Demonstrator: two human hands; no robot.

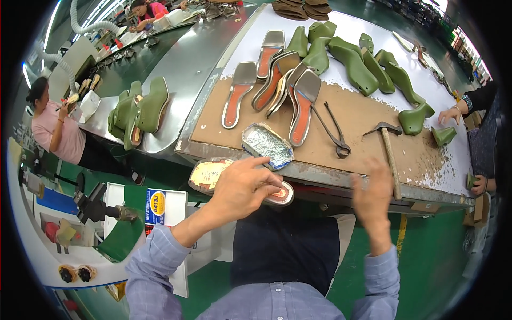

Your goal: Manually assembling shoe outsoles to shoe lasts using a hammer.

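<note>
Nearest, the left hand (pixel 242 184) grasps a flat tan insole with red print (pixel 213 176) at the edge of the brown-topped counter (pixel 368 114), the blurred right hand (pixel 373 192) is released beside, while several metal-shanked orange insoles (pixel 269 80) wait, seemingly untouched.

Setting: a shoe factory floor. Evidence on the long worn workbench (pixel 373 114): olive-green plastic shoe lasts (pixel 354 66), metal-edged insoles with orange centres (pixel 269 80), black iron pincers (pixel 333 133), a wooden-handled hammer (pixel 390 152). A curved steel conveyor (pixel 176 69) carries more green lasts (pixel 140 112), with other workers (pixel 56 130) seated along it; green floor, overhead strip lights.
</note>
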